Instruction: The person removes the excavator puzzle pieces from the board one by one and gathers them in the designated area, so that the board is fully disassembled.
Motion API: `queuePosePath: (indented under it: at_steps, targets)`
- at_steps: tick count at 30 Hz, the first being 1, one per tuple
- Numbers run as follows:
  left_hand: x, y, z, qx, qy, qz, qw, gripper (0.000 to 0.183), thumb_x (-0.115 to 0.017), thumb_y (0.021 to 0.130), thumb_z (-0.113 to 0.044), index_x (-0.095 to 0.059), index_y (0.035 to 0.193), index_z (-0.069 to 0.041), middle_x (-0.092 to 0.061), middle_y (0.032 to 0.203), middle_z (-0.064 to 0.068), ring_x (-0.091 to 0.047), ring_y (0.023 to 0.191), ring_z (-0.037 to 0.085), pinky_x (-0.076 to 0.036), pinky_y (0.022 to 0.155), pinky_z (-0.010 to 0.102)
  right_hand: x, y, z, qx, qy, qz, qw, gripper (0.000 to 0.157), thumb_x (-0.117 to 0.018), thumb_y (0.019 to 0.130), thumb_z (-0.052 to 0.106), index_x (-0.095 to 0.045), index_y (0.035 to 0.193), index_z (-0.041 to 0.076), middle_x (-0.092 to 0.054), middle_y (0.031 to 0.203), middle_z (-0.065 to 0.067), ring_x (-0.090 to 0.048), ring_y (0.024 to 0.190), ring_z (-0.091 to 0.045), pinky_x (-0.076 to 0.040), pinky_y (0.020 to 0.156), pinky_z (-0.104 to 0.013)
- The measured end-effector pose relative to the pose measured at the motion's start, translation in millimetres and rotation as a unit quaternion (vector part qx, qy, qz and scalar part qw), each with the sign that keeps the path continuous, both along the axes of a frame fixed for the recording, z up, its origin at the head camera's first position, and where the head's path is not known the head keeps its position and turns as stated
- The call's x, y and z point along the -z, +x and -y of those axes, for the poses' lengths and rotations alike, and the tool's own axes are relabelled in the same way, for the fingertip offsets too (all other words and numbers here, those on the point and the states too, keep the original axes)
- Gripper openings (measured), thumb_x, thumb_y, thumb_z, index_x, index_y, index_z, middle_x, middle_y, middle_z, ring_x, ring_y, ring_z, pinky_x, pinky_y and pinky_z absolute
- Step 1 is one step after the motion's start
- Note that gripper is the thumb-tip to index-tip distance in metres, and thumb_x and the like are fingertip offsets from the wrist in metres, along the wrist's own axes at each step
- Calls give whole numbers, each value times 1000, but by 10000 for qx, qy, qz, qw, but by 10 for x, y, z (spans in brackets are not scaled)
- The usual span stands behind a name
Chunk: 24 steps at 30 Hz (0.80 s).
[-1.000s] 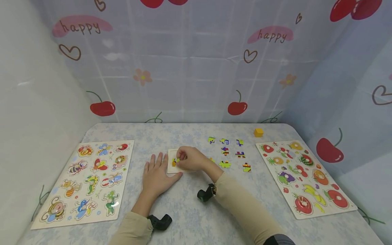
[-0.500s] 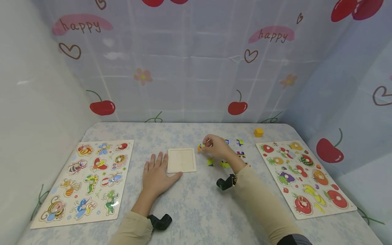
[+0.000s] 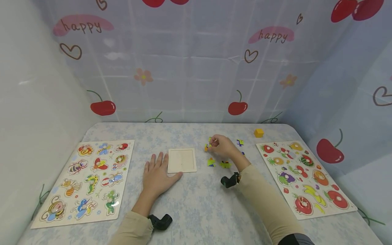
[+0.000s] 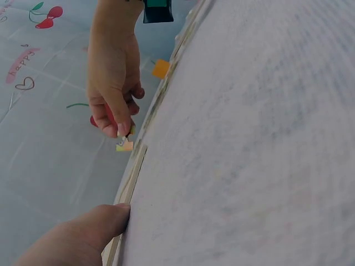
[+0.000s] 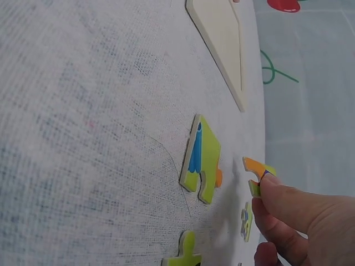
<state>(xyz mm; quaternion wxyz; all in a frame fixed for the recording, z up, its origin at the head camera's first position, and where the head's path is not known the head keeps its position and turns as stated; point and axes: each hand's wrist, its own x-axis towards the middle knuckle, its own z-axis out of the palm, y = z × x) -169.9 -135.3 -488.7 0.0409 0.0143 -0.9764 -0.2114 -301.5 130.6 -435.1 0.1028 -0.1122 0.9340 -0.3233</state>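
Observation:
My right hand [image 3: 223, 147] pinches a small orange-and-green jigsaw piece [image 5: 254, 166] between thumb and fingertips, to the right of a square wooden puzzle tray [image 3: 181, 160]. Plain wood shows inside the tray's raised rim. The left hand [image 3: 157, 177] lies flat with fingers spread at the tray's left side, its thumb [image 4: 113, 219] on the tray's near edge. Loose jigsaw pieces lie under and around the right hand: a green one with blue [image 5: 206, 155], another green one [image 3: 225, 164], and one farther right [image 3: 240, 142]. The right hand and forearm hide several others.
At the left lies a board of insect pictures [image 3: 92, 183]; at the right, a board of fruit pictures [image 3: 306, 180]. A yellow cube [image 3: 258, 133] sits near the table's back edge. Behind the table hangs a printed curtain [image 3: 190, 68].
The right hand has moved right, from over the tray to among the loose pieces, carrying the orange-and-green jigsaw piece out of the tray. The left hand stays where it was.

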Motion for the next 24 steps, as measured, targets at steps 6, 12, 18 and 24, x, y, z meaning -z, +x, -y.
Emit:
queuePosePath:
  at_steps: [6,12,18,24]
  targets:
    - [-2,3,1,10,-35,32,10000,105,-59,81,-74,-26,158,-11,-18,167,12,-6,155,39,-6,122,61,-28,31,-55,2,130,89,9999,20,-76,89,22,-61,100,14,-65,97,-5,-58,85,-20,-47,70,-29]
    - [-5,-1,4,14,-35,78,10000,105,-57,82,-75,-25,158,-11,-16,167,12,-5,155,38,-6,123,61,-45,42,-112,-71,431,135,9990,20,-75,89,24,-62,100,14,-64,92,-4,-57,78,-18,-46,64,-28]
    - [-12,-5,-1,1,-44,76,10000,105,-58,81,-74,-25,159,-11,-16,167,12,-5,155,38,-6,123,61,-17,40,-111,20,837,86,9965,19,-75,89,27,-61,97,17,-63,91,-3,-56,78,-19,-45,64,-30]
    - [-5,-11,-2,2,-54,26,10000,104,-59,81,-73,-26,158,-11,-18,167,13,-7,155,39,-7,122,61,6,61,-91,-80,1327,-299,9907,15,-74,90,28,-63,92,18,-62,86,0,-56,77,-17,-45,65,-29]
